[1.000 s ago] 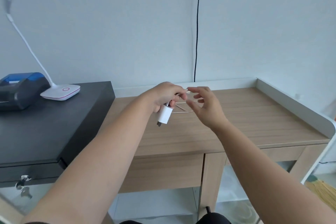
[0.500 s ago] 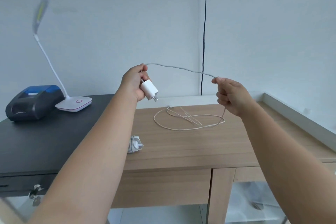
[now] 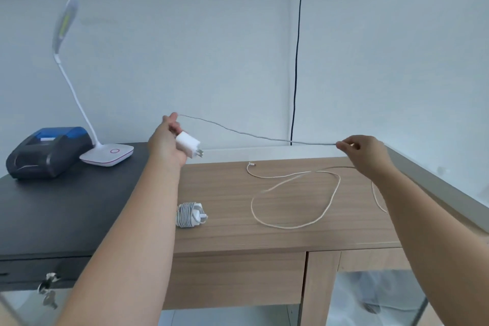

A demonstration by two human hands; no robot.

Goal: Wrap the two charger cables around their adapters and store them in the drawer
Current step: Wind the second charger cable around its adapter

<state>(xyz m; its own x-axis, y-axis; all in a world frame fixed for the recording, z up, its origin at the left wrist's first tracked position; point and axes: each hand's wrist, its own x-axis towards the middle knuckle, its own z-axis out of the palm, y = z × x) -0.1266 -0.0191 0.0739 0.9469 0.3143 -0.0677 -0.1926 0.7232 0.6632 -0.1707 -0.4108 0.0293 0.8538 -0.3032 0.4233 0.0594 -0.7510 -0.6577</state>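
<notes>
stretching the second charger cable taut above the wooden desk: left hand grips its white adapter, right hand pinches the cord. first wrapped charger lies done. next, probably winding the cord evenly round the adapter.

Lighting: bright, even, diffuse daylight; source not visible. Shadows: soft, faint beneath the wrapped charger on the wooden desk. Glare: mild sheen on the black cabinet top. Distortion: wide-angle bowing at edges. Focus: slightly soft overall.
</notes>
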